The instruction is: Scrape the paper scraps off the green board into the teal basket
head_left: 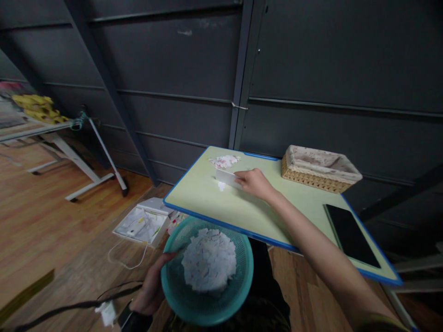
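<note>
My left hand (154, 281) grips the left rim of a teal plastic basket (244, 276), with its fingers partly hidden. Inside the basket lies a heap of torn white paper scraps (209, 260). Over the pale yellow table top, my right hand (254, 182) is closed on the right end of a white rectangular card (226, 178), held on its long edge. A few white scraps (221, 186) lie just in front of the card. Behind it is a small pile of pink and white scraps (224, 161).
The blue-edged table (194, 193) holds a wicker basket (311, 180) with a cloth liner and a black tablet (351, 235). An open white box (141, 223) with a cable sits low on the left. Dark wall panels (180, 69) rise behind the table.
</note>
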The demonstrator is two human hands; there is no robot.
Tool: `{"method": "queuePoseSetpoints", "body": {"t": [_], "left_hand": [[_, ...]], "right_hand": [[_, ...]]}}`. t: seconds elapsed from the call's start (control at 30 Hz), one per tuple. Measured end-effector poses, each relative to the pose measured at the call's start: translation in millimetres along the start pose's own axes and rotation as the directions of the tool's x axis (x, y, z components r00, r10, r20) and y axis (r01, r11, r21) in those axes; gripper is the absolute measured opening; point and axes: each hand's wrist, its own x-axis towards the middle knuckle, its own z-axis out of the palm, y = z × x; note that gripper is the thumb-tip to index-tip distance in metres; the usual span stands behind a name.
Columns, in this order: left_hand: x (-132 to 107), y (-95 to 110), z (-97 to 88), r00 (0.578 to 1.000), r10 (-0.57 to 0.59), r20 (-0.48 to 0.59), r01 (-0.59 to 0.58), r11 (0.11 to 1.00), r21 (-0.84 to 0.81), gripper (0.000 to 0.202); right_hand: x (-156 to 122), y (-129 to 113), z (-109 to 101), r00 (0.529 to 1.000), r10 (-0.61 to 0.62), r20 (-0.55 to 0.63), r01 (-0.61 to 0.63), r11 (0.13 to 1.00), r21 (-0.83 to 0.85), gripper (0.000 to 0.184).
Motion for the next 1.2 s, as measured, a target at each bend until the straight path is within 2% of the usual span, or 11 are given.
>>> {"method": "queuePoseSetpoints", "body": {"t": [0.1,0.2,0.3,0.43,0.57,0.67,0.77,0.87,0.97,1.07,1.2], "left_hand": [[0.4,0.9,0.1,1.0,0.018,0.012,-0.018,1.0,-0.016,0.017],[0.7,2.3,-0.1,0.999,0.009,0.041,-0.008,1.0,-0.02,0.024],[0.5,4.0,0.1,0.996,0.003,0.084,-0.003,1.0,-0.003,0.032],[-2.4,5.5,1.5,0.996,0.025,0.085,-0.024,1.0,-0.009,0.027],[-6.2,7.5,3.0,0.99,0.098,0.103,-0.094,0.995,-0.043,0.021],[-5.4,9.0,3.1,0.988,0.1,0.121,-0.091,0.993,-0.076,0.022],[-2.4,9.8,2.7,0.983,0.118,0.142,-0.103,0.989,-0.106,0.023],[-0.8,11.0,3.2,0.979,0.149,0.141,-0.136,0.986,-0.102,0.018],[-2.6,13.3,5.2,0.982,0.138,0.132,-0.126,0.988,-0.092,0.017],[-6.0,15.9,7.5,0.984,0.124,0.125,-0.113,0.99,-0.087,0.016],[-7.0,17.1,7.9,0.981,0.142,0.134,-0.127,0.986,-0.111,0.014]], "right_hand": [[-15.7,-11.5,-3.9,0.998,-0.05,-0.026,0.049,0.998,-0.048,0.027],[-28.8,-17.4,-7.5,0.997,-0.016,-0.073,0.007,0.993,-0.122,0.03],[-45.1,-22.3,-4.8,0.999,-0.009,-0.046,0.002,0.986,-0.165,0.033],[-77.3,-35.8,6.4,0.994,-0.107,0.004,0.106,0.987,-0.124,0.04],[-114.5,-55.4,12.7,0.974,-0.223,-0.026,0.222,0.974,-0.045,0.047],[-133.3,-64.4,10.1,0.958,-0.282,-0.052,0.284,0.959,0.024,0.047],[-133.2,-63.5,7.6,0.964,-0.246,-0.1,0.252,0.966,0.051,0.048],[-113.2,-57.8,10.9,0.979,-0.142,-0.144,0.145,0.989,0.012,0.047],[-90.6,-56.3,18.1,0.99,-0.058,-0.127,0.052,0.997,-0.056,0.047],[-88.4,-64.1,23.9,0.991,-0.11,-0.072,0.105,0.992,-0.065,0.046],[-121.0,-85.3,24.2,0.962,-0.263,-0.07,0.265,0.964,0.015,0.047]]}}
